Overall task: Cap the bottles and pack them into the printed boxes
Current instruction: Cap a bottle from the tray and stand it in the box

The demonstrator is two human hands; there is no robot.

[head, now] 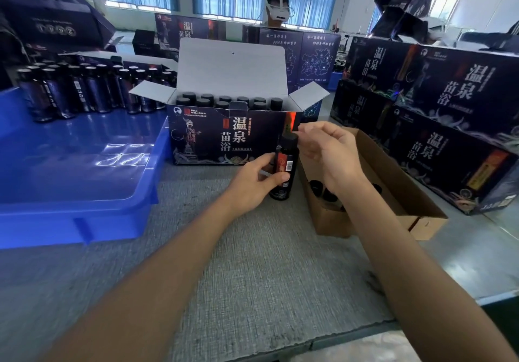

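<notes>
Head view: left hand (252, 182) grips the upright bottle (288, 162); right hand (331, 148) touches its cap (289, 137), grip unclear.

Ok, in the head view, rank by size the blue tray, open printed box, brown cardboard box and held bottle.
1. blue tray, nearest the camera, so barely ahead
2. open printed box
3. brown cardboard box
4. bottle in the left hand
</notes>
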